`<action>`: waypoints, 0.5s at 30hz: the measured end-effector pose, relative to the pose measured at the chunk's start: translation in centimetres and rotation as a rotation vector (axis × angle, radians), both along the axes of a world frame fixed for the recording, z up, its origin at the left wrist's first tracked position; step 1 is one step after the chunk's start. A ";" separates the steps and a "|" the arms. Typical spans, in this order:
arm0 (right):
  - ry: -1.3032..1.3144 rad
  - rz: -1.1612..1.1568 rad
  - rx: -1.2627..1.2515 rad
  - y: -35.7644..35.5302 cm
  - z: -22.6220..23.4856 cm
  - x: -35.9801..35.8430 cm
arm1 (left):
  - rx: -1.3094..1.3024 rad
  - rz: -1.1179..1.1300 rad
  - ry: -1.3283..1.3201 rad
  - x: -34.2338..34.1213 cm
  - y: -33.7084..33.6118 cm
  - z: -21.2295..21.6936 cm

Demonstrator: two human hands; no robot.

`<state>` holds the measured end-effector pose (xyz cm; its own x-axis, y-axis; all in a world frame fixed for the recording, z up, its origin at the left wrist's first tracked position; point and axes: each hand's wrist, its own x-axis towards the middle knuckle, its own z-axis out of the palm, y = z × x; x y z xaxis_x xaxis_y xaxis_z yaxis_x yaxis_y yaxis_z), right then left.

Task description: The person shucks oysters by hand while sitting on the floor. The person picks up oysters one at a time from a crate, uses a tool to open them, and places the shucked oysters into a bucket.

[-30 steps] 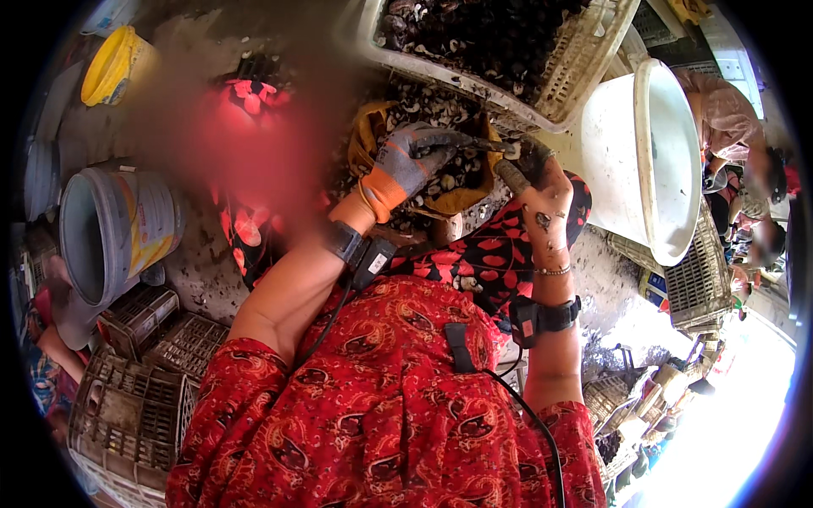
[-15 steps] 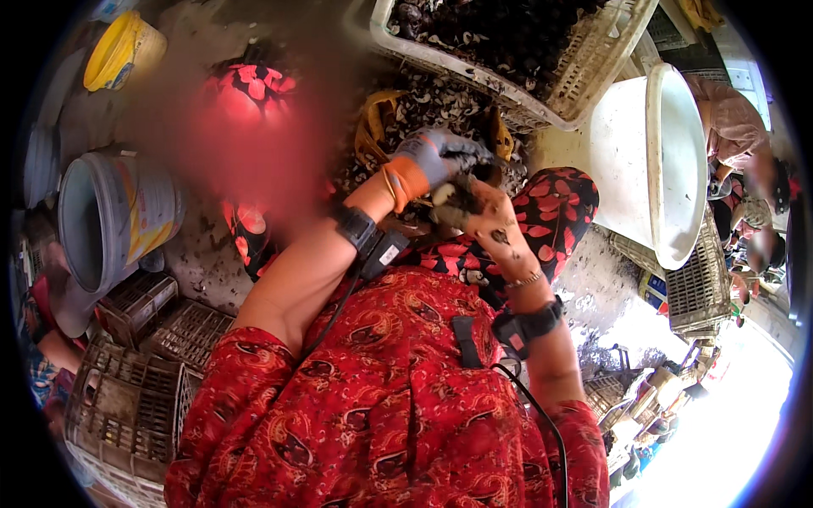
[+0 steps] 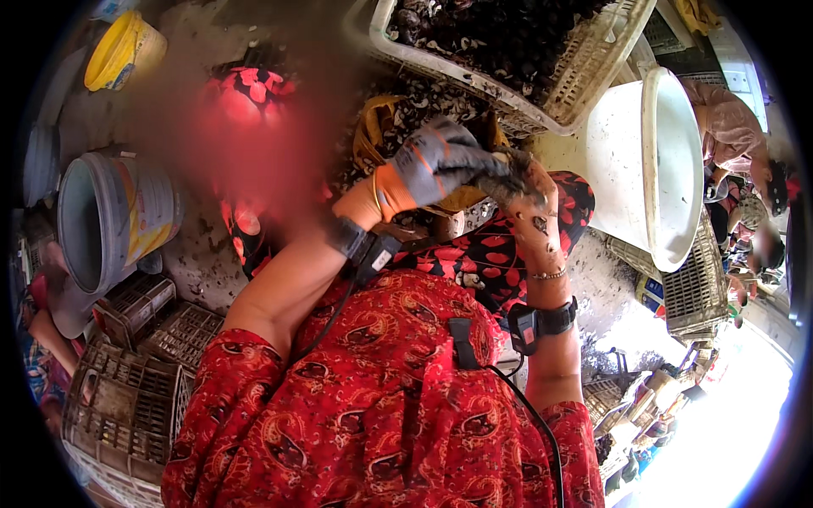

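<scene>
My left hand [image 3: 436, 165], in a grey glove with an orange cuff, reaches right over my lap. Its fingertips are closed and meet the fingers of my bare, mud-smeared right hand [image 3: 532, 203]. Something small and dark is between them, too hidden and blurred to name. Just beyond and below the hands is a yellow-edged sack [image 3: 373, 127] among many emptied-looking shells [image 3: 423, 91]. Above these, a pale plastic crate [image 3: 584, 80] holds a heap of dark shellfish [image 3: 508, 38].
A large white tub [image 3: 631, 161] stands at the right, beside stacked crates [image 3: 699, 288]. At the left are a grey bucket [image 3: 85, 224], a yellow bucket [image 3: 127, 51] and brown slatted crates [image 3: 127, 415]. Other people sit at the far right [image 3: 732, 127] and left edge.
My hands have shifted right and now meet over my right knee. My right forearm has swung outward. The pale piece seen earlier at my right fingers no longer shows.
</scene>
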<state>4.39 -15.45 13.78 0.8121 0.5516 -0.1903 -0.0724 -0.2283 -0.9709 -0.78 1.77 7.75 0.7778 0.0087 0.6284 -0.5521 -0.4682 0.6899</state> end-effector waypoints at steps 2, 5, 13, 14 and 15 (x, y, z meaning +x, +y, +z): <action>0.150 -0.101 -0.002 0.5 0.4 -0.1 | -0.175 0.063 0.160 0.3 1.2 -1.0; -0.041 -0.072 0.082 0.0 0.6 -0.5 | -0.051 0.015 0.091 0.1 1.3 0.4; 0.026 -0.071 0.067 0.4 1.1 -0.6 | -0.069 0.077 0.054 0.3 0.9 -0.5; -0.032 0.041 -0.035 0.0 0.9 -0.1 | -0.009 0.020 0.023 -0.3 0.0 0.1; -0.032 0.039 -0.034 -0.1 0.7 0.0 | -0.014 0.046 -0.017 -0.3 -0.8 -0.1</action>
